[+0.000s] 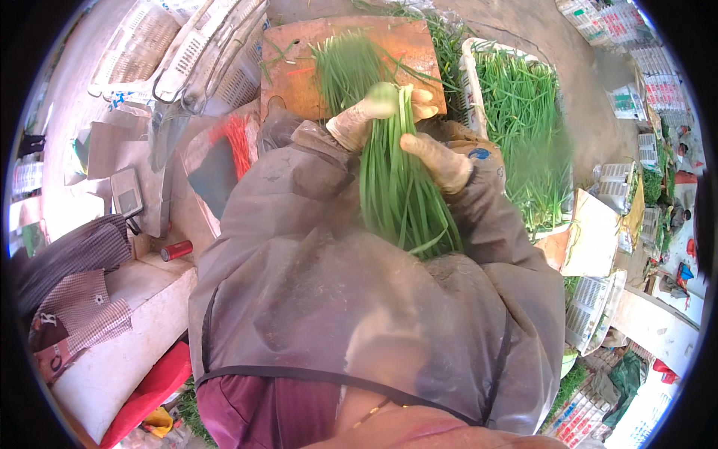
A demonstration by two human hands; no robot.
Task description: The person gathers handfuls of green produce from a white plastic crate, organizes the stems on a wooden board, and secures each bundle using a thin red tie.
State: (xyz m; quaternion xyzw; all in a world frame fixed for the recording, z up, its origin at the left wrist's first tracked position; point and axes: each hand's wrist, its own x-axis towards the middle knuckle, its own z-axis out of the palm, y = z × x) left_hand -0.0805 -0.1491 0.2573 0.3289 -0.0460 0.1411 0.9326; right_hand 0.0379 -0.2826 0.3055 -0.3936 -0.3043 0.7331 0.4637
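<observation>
A bunch of long green leafy stalks, likely garlic chives (pixel 401 191), hangs over the person's lap with its pale ends upward. My left hand (pixel 362 115), in a pale glove, is closed around the bunch near its upper end. My right hand (pixel 435 140), also gloved, is at the bunch's right side with fingers curled by the stalks; whether it grips them is unclear. Beyond the hands, a second pile of green stalks (pixel 350 67) lies on a brown board (pixel 291 45). Red ties (pixel 238 146) lie to the left.
At the right, a white plastic crate (pixel 474 90) is full of green stalks. White crates (pixel 134 50) stand at the upper left. A digital device (pixel 127 192) and a red can (pixel 176 250) are at the left. Stacked crates line the far right.
</observation>
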